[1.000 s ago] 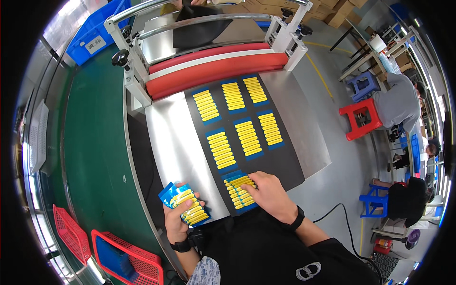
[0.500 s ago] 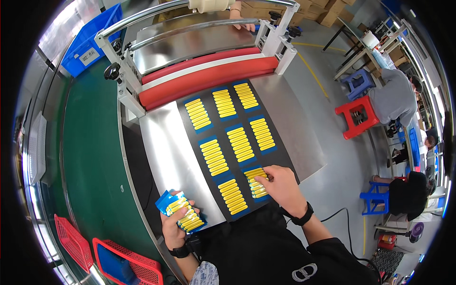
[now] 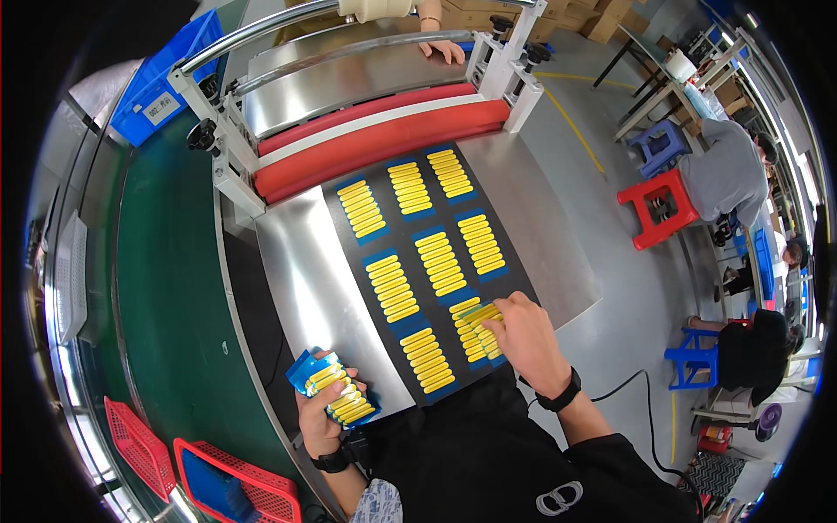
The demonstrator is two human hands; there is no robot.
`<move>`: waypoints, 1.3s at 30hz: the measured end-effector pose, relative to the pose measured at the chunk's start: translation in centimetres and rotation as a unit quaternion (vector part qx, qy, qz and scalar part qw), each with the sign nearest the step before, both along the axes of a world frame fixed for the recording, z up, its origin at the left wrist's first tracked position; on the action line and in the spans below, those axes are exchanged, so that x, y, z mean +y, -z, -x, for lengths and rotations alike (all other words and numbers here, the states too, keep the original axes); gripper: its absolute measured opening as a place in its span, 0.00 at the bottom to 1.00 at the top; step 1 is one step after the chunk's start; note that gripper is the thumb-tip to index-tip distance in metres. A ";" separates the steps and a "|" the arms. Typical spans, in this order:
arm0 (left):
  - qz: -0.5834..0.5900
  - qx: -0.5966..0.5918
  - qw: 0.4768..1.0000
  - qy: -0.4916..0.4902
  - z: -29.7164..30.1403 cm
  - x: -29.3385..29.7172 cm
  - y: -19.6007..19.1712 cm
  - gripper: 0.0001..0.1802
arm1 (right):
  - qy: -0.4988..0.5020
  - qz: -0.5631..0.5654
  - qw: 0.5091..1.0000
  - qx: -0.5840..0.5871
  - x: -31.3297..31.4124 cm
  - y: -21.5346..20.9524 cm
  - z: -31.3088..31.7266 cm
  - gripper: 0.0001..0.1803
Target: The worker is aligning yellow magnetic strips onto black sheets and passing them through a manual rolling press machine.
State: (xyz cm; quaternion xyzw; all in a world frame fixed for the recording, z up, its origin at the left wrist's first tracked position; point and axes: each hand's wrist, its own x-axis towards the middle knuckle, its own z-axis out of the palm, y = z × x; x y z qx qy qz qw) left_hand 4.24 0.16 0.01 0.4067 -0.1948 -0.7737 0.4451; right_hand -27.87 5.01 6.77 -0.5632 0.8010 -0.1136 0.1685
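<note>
A black board (image 3: 403,288) bears rows of blue sheets with yellow rounded strips, such as the middle strip sheet (image 3: 440,264). My right hand (image 3: 528,342) pinches a blue-edged piece of film with yellow strips (image 3: 481,315) between thumb and fingers. It is tilted over the near right strip sheet (image 3: 466,342), partly covering it; whether the two still touch I cannot tell. At the board's near left, my left hand (image 3: 321,413) is closed around a bundle of shiny blue films with yellow strips (image 3: 336,388).
Beyond the board, a red roller (image 3: 384,150) spans a metal frame over the steel table (image 3: 301,261). Another person's hand (image 3: 443,49) rests behind it. On the green surface at left are a blue bin (image 3: 157,113) and red baskets (image 3: 144,449). People sit at right near a red stool (image 3: 654,209).
My right hand has moved slightly right, and the film in it now stands tilted with a strip sheet showing beneath. My left hand keeps its bundle in place.
</note>
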 end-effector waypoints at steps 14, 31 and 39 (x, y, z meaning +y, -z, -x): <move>0.016 0.013 1.000 -0.003 0.6 0.0 -0.3 0.31 | 0.080 0.045 0.996 0.006 0.8 -0.2 3.6 0.20; -0.044 -0.059 0.997 0.020 5.4 1.1 -4.8 0.33 | 0.152 0.132 0.961 -0.190 2.6 1.4 8.1 0.12; -0.055 -0.078 0.995 0.000 7.6 1.3 -5.3 0.33 | 0.216 0.148 0.935 -0.239 2.2 1.6 9.0 0.09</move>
